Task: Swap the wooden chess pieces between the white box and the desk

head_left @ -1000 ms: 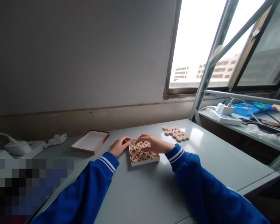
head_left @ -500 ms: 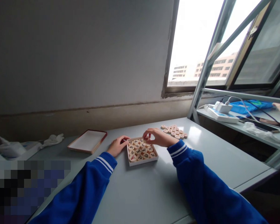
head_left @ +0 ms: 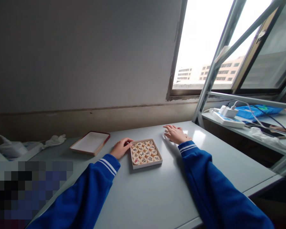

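A shallow square box sits on the table, filled with rows of round wooden Chinese chess pieces. Most pieces bear black characters; the one in the near left corner is red. My left hand grips the box by its left side, fingers bent at the far corner and thumb against the edge. Farther back on the right, my right hand spreads out, palm down, over a cluster of loose chess pieces. It covers most of that cluster, and no piece shows between its fingers.
The box lid lies upturned left of my left hand. A power strip and white crumpled material are at the far left. On the right, a metal frame borders a shelf with a white power strip and blue tray.
My right hand has left the box's far right corner and moved right to the loose pieces, its fingers spreading. The corner now shows a piece in place. My left hand stays at the box.
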`<state>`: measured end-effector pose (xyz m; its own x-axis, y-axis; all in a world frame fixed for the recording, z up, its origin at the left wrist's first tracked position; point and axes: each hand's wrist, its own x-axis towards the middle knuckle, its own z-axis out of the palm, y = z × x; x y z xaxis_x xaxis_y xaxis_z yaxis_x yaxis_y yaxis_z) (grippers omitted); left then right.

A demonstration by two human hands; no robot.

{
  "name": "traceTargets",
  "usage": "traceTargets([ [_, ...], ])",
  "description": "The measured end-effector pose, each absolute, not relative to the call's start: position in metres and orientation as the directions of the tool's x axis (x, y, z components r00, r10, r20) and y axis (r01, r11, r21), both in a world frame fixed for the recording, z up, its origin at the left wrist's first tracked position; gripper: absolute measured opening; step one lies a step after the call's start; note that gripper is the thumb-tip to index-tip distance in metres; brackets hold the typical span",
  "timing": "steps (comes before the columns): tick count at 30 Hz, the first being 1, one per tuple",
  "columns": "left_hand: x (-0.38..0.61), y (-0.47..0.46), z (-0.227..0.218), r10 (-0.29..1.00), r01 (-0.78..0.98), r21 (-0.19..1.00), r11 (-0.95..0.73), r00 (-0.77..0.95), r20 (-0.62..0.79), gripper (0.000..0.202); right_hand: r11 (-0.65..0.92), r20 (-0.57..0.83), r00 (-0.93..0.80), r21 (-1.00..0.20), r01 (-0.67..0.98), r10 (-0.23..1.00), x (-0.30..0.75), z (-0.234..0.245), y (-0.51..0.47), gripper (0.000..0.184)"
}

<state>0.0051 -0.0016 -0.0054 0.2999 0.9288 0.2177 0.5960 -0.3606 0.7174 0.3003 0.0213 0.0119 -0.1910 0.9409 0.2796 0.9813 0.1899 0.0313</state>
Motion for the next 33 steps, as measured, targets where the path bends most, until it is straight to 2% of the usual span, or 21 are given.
traceTargets([
  [4,0.005,-0.001,-0.006,0.928,0.592,0.719,-0.363,0.302,0.220,0.031,0.162,0.291,-0.171,0.054,0.985,0.941,0.299,0.001,0.026,0.038],
  [14,0.005,0.001,-0.008,0.929,0.581,0.731,-0.358,0.298,0.219,0.030,0.208,0.265,-0.201,0.001,0.978,0.943,0.304,0.012,0.022,0.028],
  [19,0.005,0.000,-0.008,0.933,0.584,0.733,-0.350,0.290,0.214,0.030,0.237,0.351,-0.213,-0.025,0.971,0.912,0.309,0.028,0.014,0.026],
  [21,0.005,0.000,-0.008,0.934,0.586,0.732,-0.348,0.288,0.214,0.030,0.227,0.294,-0.208,-0.032,0.973,0.933,0.311,0.037,0.009,0.021],
  [25,0.005,0.001,-0.009,0.929,0.586,0.726,-0.360,0.299,0.219,0.031,0.143,0.091,-0.144,0.022,0.990,0.985,0.313,0.044,0.003,0.013],
  [29,0.004,0.002,-0.011,0.928,0.584,0.726,-0.364,0.296,0.227,0.031,0.113,0.057,-0.113,0.017,0.993,0.992,0.318,0.040,0.004,0.010],
  [31,0.004,0.003,-0.011,0.929,0.585,0.726,-0.362,0.290,0.229,0.031,0.145,0.018,-0.144,-0.035,0.989,0.989,0.319,0.042,0.004,0.010],
  [33,0.004,0.003,-0.011,0.928,0.589,0.721,-0.365,0.291,0.232,0.030,0.220,-0.002,-0.222,-0.152,0.964,0.975,0.314,0.046,0.003,0.013],
])
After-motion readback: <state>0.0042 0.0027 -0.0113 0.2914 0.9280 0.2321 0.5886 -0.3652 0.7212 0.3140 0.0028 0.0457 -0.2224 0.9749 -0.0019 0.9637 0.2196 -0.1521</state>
